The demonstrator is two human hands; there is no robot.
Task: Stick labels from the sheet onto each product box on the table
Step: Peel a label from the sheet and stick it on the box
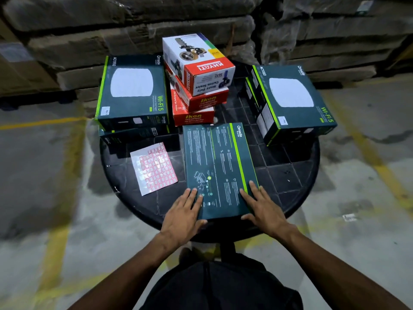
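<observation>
Both hands, left (186, 211) and right (262, 208), lie flat, fingers spread, on the near box (218, 168). Sheet (154, 167) beside it, untouched (some squares gone). Side boxes show small labels; this one none visible.

My own palms are covered by the backs of my left hand (186, 212) and right hand (263, 206), so can't see what's under them on the teal box (218, 168). Its small print is too fine to read. The label sheet (154, 167) squares are too tiny and glared to make out. The lower red Ikon box (193, 117) is mostly buried under the stack. The wrapped cartons (89, 30) behind are blurry and cut off up top.
</observation>
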